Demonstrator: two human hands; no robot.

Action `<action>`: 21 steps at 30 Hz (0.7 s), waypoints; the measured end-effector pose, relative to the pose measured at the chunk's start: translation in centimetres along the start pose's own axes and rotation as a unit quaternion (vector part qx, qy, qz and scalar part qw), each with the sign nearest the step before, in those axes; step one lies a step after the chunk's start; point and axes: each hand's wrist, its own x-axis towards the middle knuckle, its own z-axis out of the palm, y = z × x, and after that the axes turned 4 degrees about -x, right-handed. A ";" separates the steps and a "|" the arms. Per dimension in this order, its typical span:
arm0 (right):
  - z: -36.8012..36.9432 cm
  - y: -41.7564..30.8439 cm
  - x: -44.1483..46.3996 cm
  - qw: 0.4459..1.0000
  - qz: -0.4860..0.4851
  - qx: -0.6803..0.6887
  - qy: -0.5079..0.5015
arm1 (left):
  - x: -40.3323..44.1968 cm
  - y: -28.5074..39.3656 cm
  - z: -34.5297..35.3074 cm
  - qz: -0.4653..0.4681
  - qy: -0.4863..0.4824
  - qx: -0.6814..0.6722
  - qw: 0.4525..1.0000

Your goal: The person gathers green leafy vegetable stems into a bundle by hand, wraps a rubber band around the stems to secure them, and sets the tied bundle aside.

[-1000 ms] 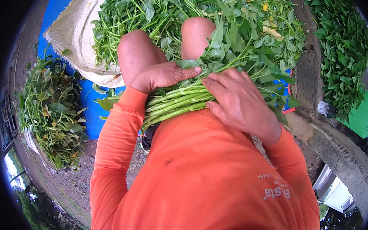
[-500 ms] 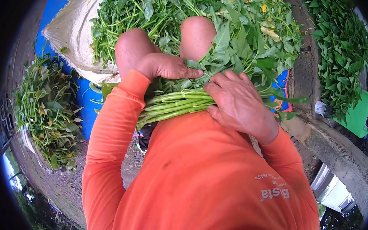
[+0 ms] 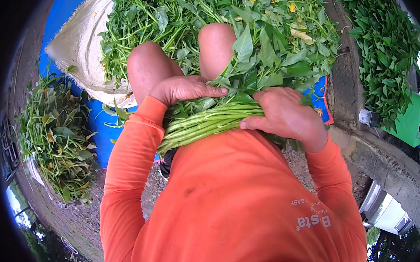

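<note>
The bundle of green stems (image 3: 207, 123) lay crosswise over the person's lap, against the front of the orange shirt (image 3: 227, 191). The right hand (image 3: 292, 115) was curved over one end of the bundle, its thumb along the near edge and its fingers toward the far side. The left hand (image 3: 184, 88) rested at the far side of the stems, its thumb stretched out across the leaves; its other fingers were hidden, so how firmly it gripped could not be told. Large green leaves (image 3: 262, 47) spread beyond the hands, beside the right knee (image 3: 216, 47).

Past the knees lay a broad heap of leafy greens (image 3: 175, 16), with some yellowed leaves (image 3: 302, 35) toward its right. A pale woven sack (image 3: 84, 40) lay at its left, over a blue tarp (image 3: 99, 148). A smaller heap of greens (image 3: 53, 134) stood farther left, and a dark green leafy pile (image 3: 386, 55) lay to the right, past a strip of concrete (image 3: 347, 76).
</note>
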 end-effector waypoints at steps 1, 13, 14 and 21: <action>0.2 -0.2 -0.2 0.990 -0.041 0.006 0.136 | 0.2 -1.1 -0.4 0.031 -0.028 0.000 0.999; 4.5 -3.0 2.1 0.937 -0.220 0.041 0.268 | 3.7 -7.8 -4.1 0.135 -0.053 0.171 0.975; 5.0 -2.9 2.4 0.940 -0.220 0.034 0.258 | 4.0 -8.3 -4.6 0.142 -0.062 0.201 0.967; 8.5 -2.9 4.5 0.875 -0.235 0.021 0.423 | 1.4 -3.8 -1.2 -0.004 -0.012 -0.044 0.999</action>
